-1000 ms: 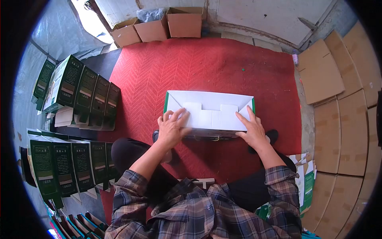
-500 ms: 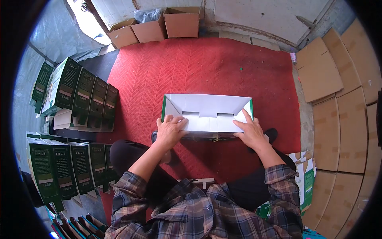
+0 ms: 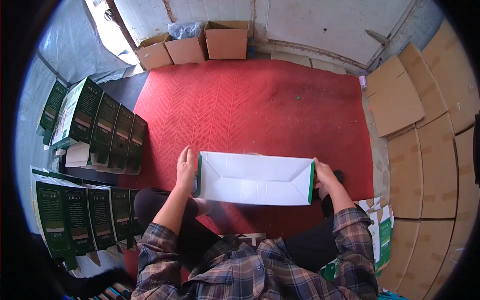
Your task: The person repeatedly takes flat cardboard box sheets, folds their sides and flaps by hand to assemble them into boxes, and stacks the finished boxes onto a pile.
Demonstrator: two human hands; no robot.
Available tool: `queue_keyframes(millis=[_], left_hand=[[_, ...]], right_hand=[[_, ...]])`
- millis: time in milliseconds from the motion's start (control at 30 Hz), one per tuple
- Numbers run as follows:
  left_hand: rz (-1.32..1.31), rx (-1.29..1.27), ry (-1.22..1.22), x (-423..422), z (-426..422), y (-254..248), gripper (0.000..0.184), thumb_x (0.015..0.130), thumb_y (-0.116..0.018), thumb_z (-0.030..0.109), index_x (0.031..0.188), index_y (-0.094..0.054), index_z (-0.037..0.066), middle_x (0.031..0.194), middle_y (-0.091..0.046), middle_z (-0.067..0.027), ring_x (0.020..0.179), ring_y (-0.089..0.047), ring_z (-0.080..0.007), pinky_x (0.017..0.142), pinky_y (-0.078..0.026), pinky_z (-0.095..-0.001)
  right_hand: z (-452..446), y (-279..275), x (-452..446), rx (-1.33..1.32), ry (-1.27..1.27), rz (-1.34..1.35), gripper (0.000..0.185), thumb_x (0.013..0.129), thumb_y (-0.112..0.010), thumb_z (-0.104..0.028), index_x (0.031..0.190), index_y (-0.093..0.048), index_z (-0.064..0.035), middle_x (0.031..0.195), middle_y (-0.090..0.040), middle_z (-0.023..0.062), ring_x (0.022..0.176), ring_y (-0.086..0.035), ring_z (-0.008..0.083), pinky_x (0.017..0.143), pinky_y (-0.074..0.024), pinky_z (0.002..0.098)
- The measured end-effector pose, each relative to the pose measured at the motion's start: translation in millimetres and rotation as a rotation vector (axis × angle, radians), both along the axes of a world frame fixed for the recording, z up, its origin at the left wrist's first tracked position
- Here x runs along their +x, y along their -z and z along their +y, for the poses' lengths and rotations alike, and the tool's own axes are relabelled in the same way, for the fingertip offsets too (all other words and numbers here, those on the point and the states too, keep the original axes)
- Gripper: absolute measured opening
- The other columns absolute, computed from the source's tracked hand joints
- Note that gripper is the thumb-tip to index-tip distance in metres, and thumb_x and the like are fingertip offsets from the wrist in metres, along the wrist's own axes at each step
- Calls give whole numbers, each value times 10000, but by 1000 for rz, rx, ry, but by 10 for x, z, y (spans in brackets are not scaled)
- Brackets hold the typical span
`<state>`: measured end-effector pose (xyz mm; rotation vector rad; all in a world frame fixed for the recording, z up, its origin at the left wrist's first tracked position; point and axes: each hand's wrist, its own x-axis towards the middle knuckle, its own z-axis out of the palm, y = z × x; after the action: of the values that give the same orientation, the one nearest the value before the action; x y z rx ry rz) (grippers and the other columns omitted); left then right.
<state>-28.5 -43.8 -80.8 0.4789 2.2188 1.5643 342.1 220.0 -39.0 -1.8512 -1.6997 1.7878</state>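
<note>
A white box with green side edges is between my hands above the red mat, its white inner faces turned up to the camera. My left hand is upright at the box's left end, fingers stretched and pointing away from me, with a narrow gap to the green edge. At the right end my right hand is curled around the box's upper right corner, its fingertips partly hidden behind the edge.
Green printed cartons stand in rows on the left. Open brown boxes line the far wall. Stacked brown cartons fill the right side, with flat green-and-white cardboard nearby. A dark blurred shape shows at lower left.
The box has come nearer to me and its flaps look folded inward. My hands have moved from its near edge to its two ends. A dark shape has appeared at lower left.
</note>
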Motion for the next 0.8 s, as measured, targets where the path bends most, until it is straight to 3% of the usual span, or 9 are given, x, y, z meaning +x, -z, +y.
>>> queue_keyframes(millis=[100, 267, 333, 433, 533, 600, 700, 733, 800], left_hand=[[-707, -190, 72, 30, 128, -245, 559, 1007, -355, 517, 1401, -469, 137, 1248, -578, -102, 1046, -558, -200, 890, -467, -395], [-937, 124, 202, 48, 146, -378, 536, 993, -432, 405, 1414, -434, 73, 1298, -558, -122, 1146, -548, -245, 965, -449, -417], [-834, 229, 264, 28, 112, -462, 533, 972, -463, 338, 1419, -416, 52, 1310, -549, -136, 1175, -537, -251, 980, -443, -418], [-655, 406, 377, 64, 47, -552, 579, 909, -517, 190, 1443, -361, 31, 1325, -528, -175, 1227, -509, -250, 1018, -416, -429], [-647, 387, 294, 74, 2, -622, 575, 950, -521, 275, 1457, -350, 64, 1175, -594, -75, 1203, -511, -213, 955, -428, -477], [-665, 304, 304, 61, 3, -532, 528, 961, -518, 297, 1429, -393, 88, 1138, -598, -48, 1191, -519, -205, 933, -439, -474], [-784, 168, 333, -70, -43, -158, 409, 964, -544, 212, 1364, -472, 163, 1152, -583, -30, 1089, -560, -188, 896, -492, -447], [-500, 49, 495, -26, -71, -166, 439, 915, -588, 115, 1341, -484, 138, 1177, -582, -34, 1081, -581, -201, 882, -511, -423], [-40, -162, 737, -101, -192, 59, 603, 758, -647, -142, 1302, -504, 73, 1240, -577, -53, 1093, -610, -239, 869, -543, -363]], right_hand=[[18, 200, 8, -168, -22, 36, 597, 1011, -325, -542, 1303, -562, -79, 1147, -637, 142, 973, -640, 297, 733, -546, 495], [-45, -185, -32, -157, 12, 41, 649, 979, -337, -621, 1244, -605, -93, 1110, -645, 113, 970, -628, 257, 771, -511, 442], [-14, -276, -45, -98, 24, 71, 633, 981, -344, -617, 1234, -606, -99, 1053, -654, 83, 942, -624, 219, 771, -501, 379], [85, -229, 72, 41, 160, 491, 618, 981, -398, -578, 1266, -576, -59, 1082, -641, 107, 974, -615, 223, 767, -505, 369], [142, -250, 165, 25, 230, 377, 634, 952, -467, -584, 1320, -543, -74, 1157, -618, 124, 1072, -586, 232, 814, -505, 375], [162, -133, 162, 16, 236, 288, 628, 955, -456, -583, 1293, -533, -59, 1117, -615, 143, 966, -617, 287, 768, -519, 457], [31, -60, 141, -12, 69, 230, 481, 971, -484, -355, 1342, -491, -49, 1204, -593, 154, 1092, -599, 340, 749, -565, 477], [-56, -157, 106, -43, 48, 209, 457, 953, -485, -218, 1375, -466, -46, 1249, -585, 169, 1126, -599, 354, 744, -585, 442], [-79, 115, 165, -53, -21, 163, 455, 949, -487, -183, 1381, -459, -43, 1267, -579, 175, 1114, -610, 349, 739, -586, 422]])
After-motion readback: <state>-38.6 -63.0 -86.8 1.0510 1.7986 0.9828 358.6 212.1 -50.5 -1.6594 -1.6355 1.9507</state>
